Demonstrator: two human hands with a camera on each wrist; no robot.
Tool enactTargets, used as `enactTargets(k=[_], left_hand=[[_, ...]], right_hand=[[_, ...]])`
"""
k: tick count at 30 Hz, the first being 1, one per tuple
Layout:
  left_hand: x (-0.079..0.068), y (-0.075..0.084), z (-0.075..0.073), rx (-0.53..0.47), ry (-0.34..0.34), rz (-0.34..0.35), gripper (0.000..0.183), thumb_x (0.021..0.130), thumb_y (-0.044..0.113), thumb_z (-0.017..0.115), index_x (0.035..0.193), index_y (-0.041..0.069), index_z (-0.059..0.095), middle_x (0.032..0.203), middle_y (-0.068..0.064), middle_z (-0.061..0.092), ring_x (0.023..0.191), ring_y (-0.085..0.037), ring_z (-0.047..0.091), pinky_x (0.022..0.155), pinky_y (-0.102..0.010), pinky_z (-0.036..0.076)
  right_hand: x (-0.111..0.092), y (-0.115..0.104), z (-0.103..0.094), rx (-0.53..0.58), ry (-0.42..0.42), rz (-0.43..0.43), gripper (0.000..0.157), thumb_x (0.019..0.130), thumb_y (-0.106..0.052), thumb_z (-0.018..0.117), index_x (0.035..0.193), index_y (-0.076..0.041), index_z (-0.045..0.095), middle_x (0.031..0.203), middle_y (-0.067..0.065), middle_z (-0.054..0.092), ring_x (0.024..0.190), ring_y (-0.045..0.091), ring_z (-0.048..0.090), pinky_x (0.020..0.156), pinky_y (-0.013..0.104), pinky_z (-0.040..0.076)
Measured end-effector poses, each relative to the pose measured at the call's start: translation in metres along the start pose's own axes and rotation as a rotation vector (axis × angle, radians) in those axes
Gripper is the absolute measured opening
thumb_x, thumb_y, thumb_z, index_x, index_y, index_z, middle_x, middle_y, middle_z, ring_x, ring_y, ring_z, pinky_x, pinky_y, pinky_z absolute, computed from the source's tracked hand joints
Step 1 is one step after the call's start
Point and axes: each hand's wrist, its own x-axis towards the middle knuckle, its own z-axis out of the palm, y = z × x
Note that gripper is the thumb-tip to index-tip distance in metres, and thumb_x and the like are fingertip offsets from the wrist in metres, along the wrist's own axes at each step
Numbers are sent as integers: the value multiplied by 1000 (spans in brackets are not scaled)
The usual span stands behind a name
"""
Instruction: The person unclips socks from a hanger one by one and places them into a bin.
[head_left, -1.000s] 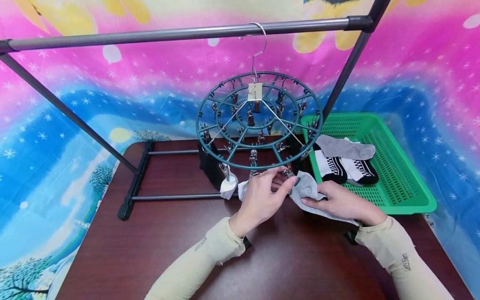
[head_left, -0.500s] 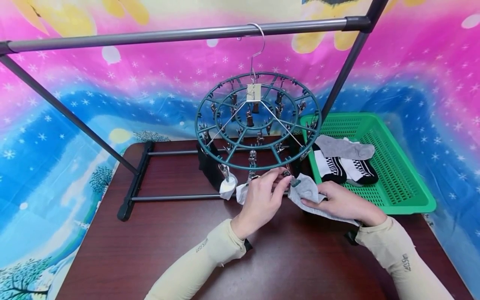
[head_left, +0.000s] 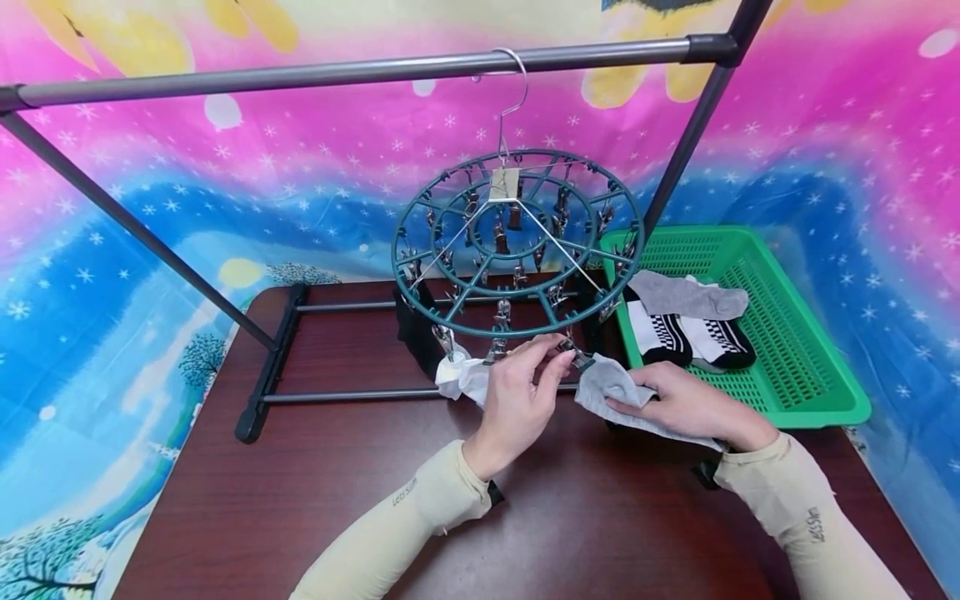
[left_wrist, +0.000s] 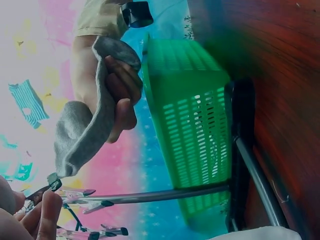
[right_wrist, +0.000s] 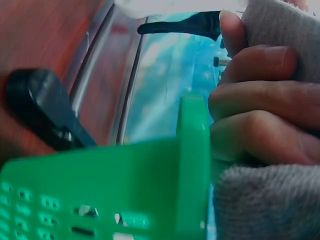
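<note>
A round green clip hanger hangs from the rack's bar. My left hand pinches one of its metal clips at the front right. My right hand grips a grey sock just to the right of that clip. In the left wrist view the clip meets the edge of the sock; whether it bites the cloth I cannot tell. White socks hang from clips left of my left hand, partly hidden by it. A black sock hangs farther left.
The green basket stands at the right, holding a grey sock and black-and-white socks. The rack's bar crosses above, and its base foot rests on the brown table.
My left hand and the pinched clip have shifted slightly left, and the clip overlaps the grey sock less. The hanger has tilted a little, and the hanging white socks now look closer together.
</note>
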Motion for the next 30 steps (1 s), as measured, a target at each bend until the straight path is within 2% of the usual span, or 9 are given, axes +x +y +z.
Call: enactTargets(k=[2,5,9,13,16,20,25,30], left_hand=[[0,0,-1,6,9,4,25,103,16,64,120,-1,72,106,-10,77,85,-13,76,83,-24,60],[0,0,-3,15,22,7,25,103,15,64,121,-1,71,104,-10,77,87,-14,76,86,-22,59],[1,-1,-6,10,42,-3,23,104,14,63,119,0,71,100,-9,76,88,-14,76,86,-23,59],[0,-1,-7,-2,51,-23,22,103,15,64,117,0,72,99,-9,76,88,-15,77,85,-23,60],[0,-1,-8,-3,51,-35,20,103,15,64,114,1,71,99,-9,75,88,-15,76,83,-22,59],[0,-3,-8,9,60,-34,17,103,15,65,111,2,71,98,-8,75,87,-15,76,82,-21,59],[0,-3,-9,23,66,-25,16,102,15,65,110,2,72,96,-8,76,86,-14,76,82,-23,59],[0,-1,-10,48,62,-26,17,102,17,66,110,3,72,96,-6,77,87,-14,76,80,-24,59]], right_hand=[[-2,2,-3,-21,13,-7,6,99,-26,72,93,-26,74,81,-16,66,71,3,54,64,23,47],[-6,6,-10,-56,43,-20,17,99,-25,72,84,-31,65,72,-18,53,69,3,51,64,24,43],[-14,9,-24,-78,79,-4,33,100,-24,71,74,-28,51,68,-16,35,63,3,42,62,25,39],[-20,12,-40,-126,88,58,21,100,-23,69,82,-26,61,76,-13,48,69,3,45,62,25,40],[-22,19,-53,-174,101,88,14,100,-16,68,89,-24,65,81,-9,54,71,4,48,64,26,40],[-16,35,-74,-200,118,112,25,101,-12,66,78,-20,57,71,-7,44,62,6,43,64,26,39],[-2,60,-95,-259,103,137,30,102,-18,66,74,-17,55,76,-3,48,69,9,46,67,28,40],[10,82,-102,-199,10,273,34,103,-25,65,74,-12,53,75,0,45,65,12,44,66,31,40]])
